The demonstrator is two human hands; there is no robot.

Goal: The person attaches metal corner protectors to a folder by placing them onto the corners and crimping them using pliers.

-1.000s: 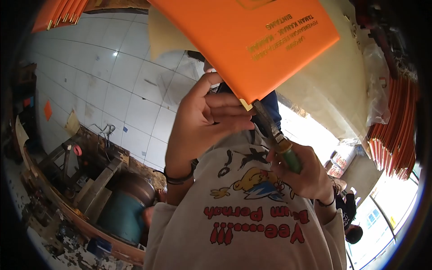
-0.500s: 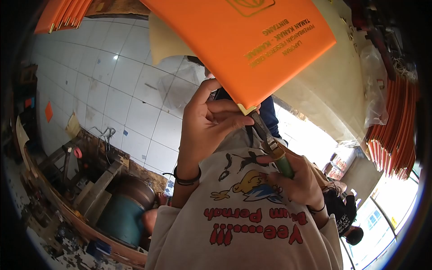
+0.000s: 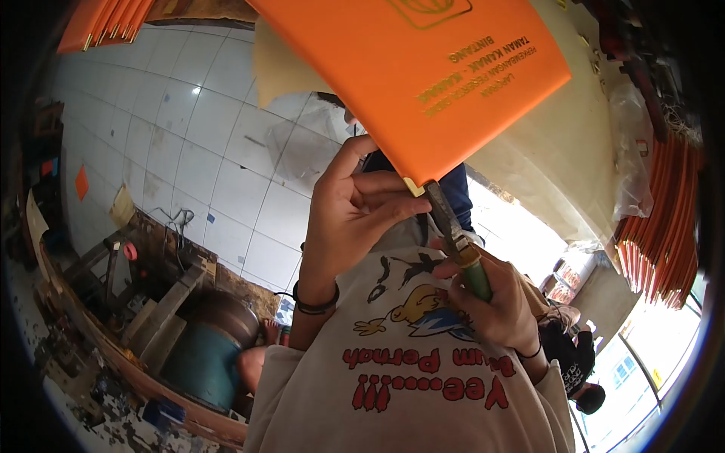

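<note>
An orange report cover (image 3: pixel 445 68) with gold lettering tilts in front of me, its nearest corner pointing down toward my chest. On that corner sits a gold metal corner piece (image 3: pixel 413 186). My left hand (image 3: pixel 351 200) is closed on the cover by this corner, thumb and fingers close to the metal. Wrapped round the green handle of a pair of pliers (image 3: pixel 444 215) is my right hand (image 3: pixel 495 302). The pliers' jaws are at the right side of the corner; whether they grip the metal I cannot tell.
To the right, a pale-topped table (image 3: pixel 559 166) holds small gold pieces (image 3: pixel 594 57), a clear plastic bag (image 3: pixel 633 151) and a stack of orange covers (image 3: pixel 657 219). More orange covers (image 3: pixel 106 23) lie upper left. A teal drum (image 3: pixel 208 366) stands lower left; another person (image 3: pixel 570 355) is lower right.
The cover has shifted slightly right and down with my left hand. The gold corner piece shows less of its right side, where the pliers' jaws now are.
</note>
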